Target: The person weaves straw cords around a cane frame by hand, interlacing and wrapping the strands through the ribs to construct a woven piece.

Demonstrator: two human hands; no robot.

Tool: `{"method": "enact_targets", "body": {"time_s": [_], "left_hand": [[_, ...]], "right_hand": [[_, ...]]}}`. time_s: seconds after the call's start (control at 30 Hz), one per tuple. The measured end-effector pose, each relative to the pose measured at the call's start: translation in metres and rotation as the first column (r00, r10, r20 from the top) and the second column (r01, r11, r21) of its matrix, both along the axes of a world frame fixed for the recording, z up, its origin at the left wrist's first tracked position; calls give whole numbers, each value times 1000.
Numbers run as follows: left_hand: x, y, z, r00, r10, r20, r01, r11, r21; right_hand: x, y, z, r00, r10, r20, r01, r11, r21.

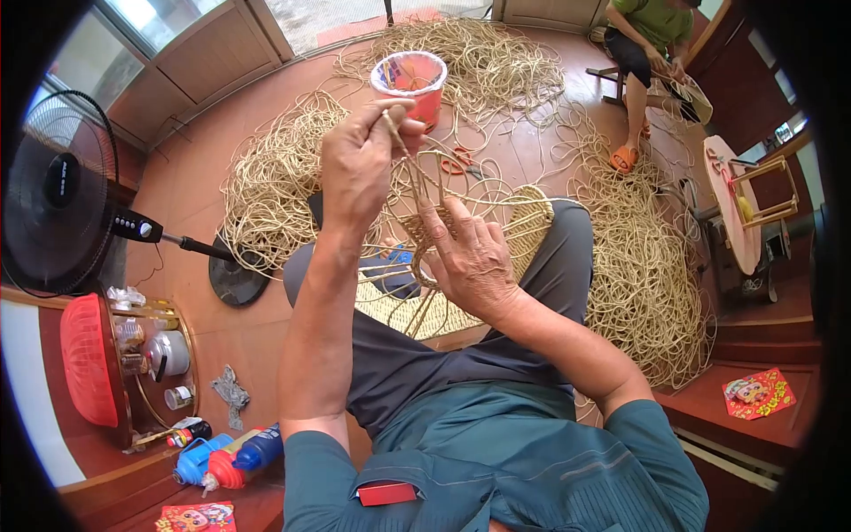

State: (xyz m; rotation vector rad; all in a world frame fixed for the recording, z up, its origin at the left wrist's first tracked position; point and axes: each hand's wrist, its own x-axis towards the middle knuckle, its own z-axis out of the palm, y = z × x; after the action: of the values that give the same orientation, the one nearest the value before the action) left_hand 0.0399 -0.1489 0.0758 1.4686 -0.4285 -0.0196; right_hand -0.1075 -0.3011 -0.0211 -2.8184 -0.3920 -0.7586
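Note:
My left hand [359,168] is raised in front of me, thumb and fingers pinched on a straw-coloured cord [409,166] that runs down toward my other hand. Lower and to the right, my right hand [470,257] presses its fingers against the cords where they meet the weaving; its thumb side is partly hidden. Across my lap lies a woven cord piece [530,223], with a flat braided part between my knees and loose ends sticking out around it. Just beyond my hands, orange-handled scissors [457,162] rest on the floor.
Large heaps of loose cord [634,284] lie right, left and ahead. A red bucket [425,106] stands ahead. On the left are a fan [62,186] and thermos flasks [226,461]. Another person [651,53] sits far right, near a round stool [731,204].

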Motion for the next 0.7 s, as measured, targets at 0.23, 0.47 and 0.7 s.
{"method": "enact_targets", "body": {"time_s": [0.23,0.47,0.7], "left_hand": [[3,0,-4,991,19,131,-59,951,303],[-9,23,-70,969,-188,-160,205,974,100],[-32,37,-68,971,-120,-206,127,992,19]], "right_hand": [[1,2,1,999,-15,-28,14,1000,-14],[1,1,0,1000,-5,-27,6,999,32],[1,-2,1,999,19,34,-21,998,62]]}}
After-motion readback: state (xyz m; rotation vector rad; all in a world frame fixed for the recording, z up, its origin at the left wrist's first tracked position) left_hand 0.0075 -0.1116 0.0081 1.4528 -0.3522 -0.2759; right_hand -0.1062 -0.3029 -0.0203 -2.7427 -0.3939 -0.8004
